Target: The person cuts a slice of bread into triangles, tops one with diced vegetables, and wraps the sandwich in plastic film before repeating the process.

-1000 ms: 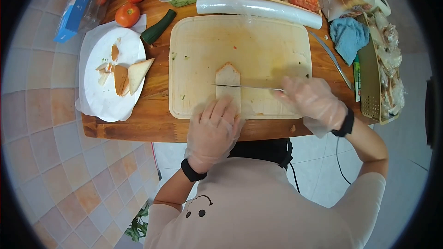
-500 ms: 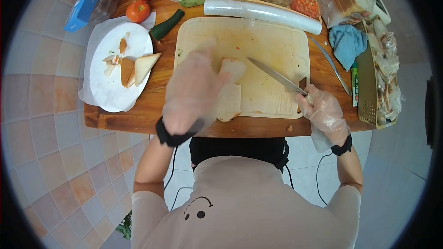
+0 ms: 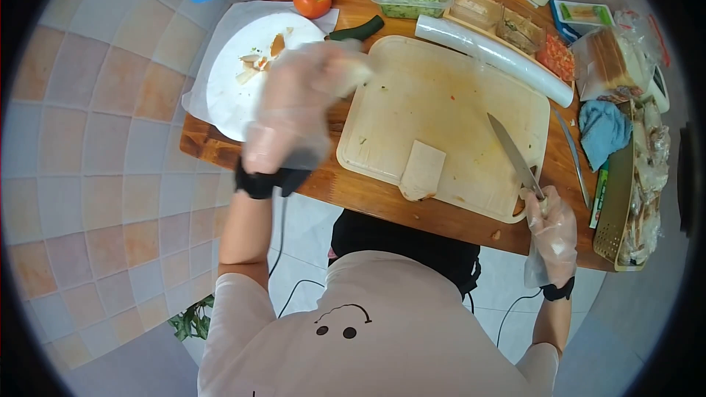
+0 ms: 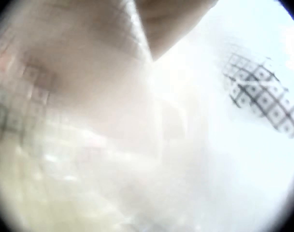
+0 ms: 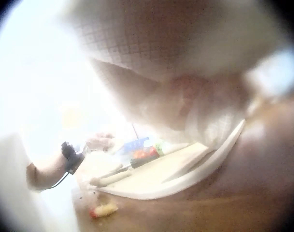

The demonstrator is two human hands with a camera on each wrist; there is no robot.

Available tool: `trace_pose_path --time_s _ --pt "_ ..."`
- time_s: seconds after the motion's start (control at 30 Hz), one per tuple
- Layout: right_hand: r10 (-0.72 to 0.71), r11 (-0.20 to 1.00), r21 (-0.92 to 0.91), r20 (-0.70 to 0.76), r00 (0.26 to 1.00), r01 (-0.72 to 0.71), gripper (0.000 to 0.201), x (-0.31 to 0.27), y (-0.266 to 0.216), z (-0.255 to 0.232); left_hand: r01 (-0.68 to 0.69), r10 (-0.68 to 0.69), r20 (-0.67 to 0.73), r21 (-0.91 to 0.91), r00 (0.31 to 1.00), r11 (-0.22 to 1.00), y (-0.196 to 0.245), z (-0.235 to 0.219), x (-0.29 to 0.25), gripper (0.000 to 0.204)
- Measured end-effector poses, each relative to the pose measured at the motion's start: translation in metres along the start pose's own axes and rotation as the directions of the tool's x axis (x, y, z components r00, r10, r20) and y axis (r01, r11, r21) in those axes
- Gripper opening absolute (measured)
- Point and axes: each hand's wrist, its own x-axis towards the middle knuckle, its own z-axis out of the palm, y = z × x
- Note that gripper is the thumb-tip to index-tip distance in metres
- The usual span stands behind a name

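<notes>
My gloved left hand [image 3: 294, 99], blurred by motion, is over the right side of the white plate [image 3: 228, 99]. It pinches a pale cut piece of bread [image 3: 356, 76] that sticks out to the right at the fingertips. Brown crust scraps [image 3: 277, 45] lie on the plate, part of which the hand hides. The gloved right hand [image 3: 554, 231] grips a knife [image 3: 515, 153] by its handle, blade slanting up and left over the cutting board [image 3: 397, 95]. Another piece of bread [image 3: 423, 169] lies flat at the board's front edge. The left wrist view is washed out.
Beyond the board are a cling film roll [image 3: 493, 59], a tub of chopped green vegetable [image 3: 409, 11] and a divided tray [image 3: 474, 9]. Tomatoes [image 3: 312, 1] stand behind the plate. On the right are a second knife [image 3: 572, 154], a blue cloth [image 3: 604, 131] and a basket [image 3: 616, 209].
The bread was cut across. My left hand has lifted the far piece and carried it left to the plate. The right hand has drawn the knife back to the right, and the view has turned.
</notes>
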Motion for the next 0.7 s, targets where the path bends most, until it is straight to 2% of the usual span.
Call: trace_pose_path --time_s 0.03,0.07,0.17,0.27,0.37,0.47,0.57,0.67,0.7 --pt "0.001 1.000 0.012 0.000 1.000 -0.001 0.019 0.000 -0.001 -0.001 0.044 -0.044 -0.008 0.274 0.999 0.961 -0.001 -0.021 0.001 0.023" --pt "-0.004 1.000 0.000 -0.008 1.000 0.004 0.019 0.000 -0.002 0.000 0.085 -0.082 -0.028 0.525 0.996 0.847 -0.002 -0.038 0.003 0.024" --pt "-0.030 0.999 -0.027 -0.018 0.999 0.029 0.020 0.004 -0.008 0.002 0.103 -0.118 0.002 0.475 0.993 0.874 -0.037 -0.053 0.003 0.026" --pt "-0.049 0.999 -0.017 -0.014 0.999 0.049 0.022 0.007 -0.016 0.003 0.104 -0.149 0.023 0.615 0.989 0.782 -0.039 -0.048 0.004 0.027" --pt "-0.055 0.998 -0.005 -0.006 0.998 0.055 0.022 0.007 -0.021 0.002 -0.051 0.051 0.019 0.650 0.999 0.758 -0.050 -0.052 0.000 0.030" --pt "-0.035 0.999 -0.022 -0.002 0.999 0.035 0.022 0.005 -0.017 0.002 -0.031 0.086 -0.082 0.516 0.993 0.856 -0.049 -0.062 -0.004 0.035" --pt "0.005 1.000 -0.006 -0.003 1.000 -0.005 0.022 0.004 -0.016 0.002 -0.058 0.163 -0.165 0.507 0.973 0.860 -0.054 -0.071 -0.001 0.036" --pt "0.020 1.000 -0.011 0.001 1.000 -0.020 0.023 0.003 -0.020 0.001 -0.096 0.194 -0.108 0.585 0.975 0.805 -0.038 -0.062 -0.004 0.038" --pt "0.028 1.000 -0.013 0.008 1.000 -0.028 0.024 0.003 -0.020 0.003 -0.072 0.148 -0.063 0.652 0.987 0.755 -0.029 -0.055 -0.005 0.041"
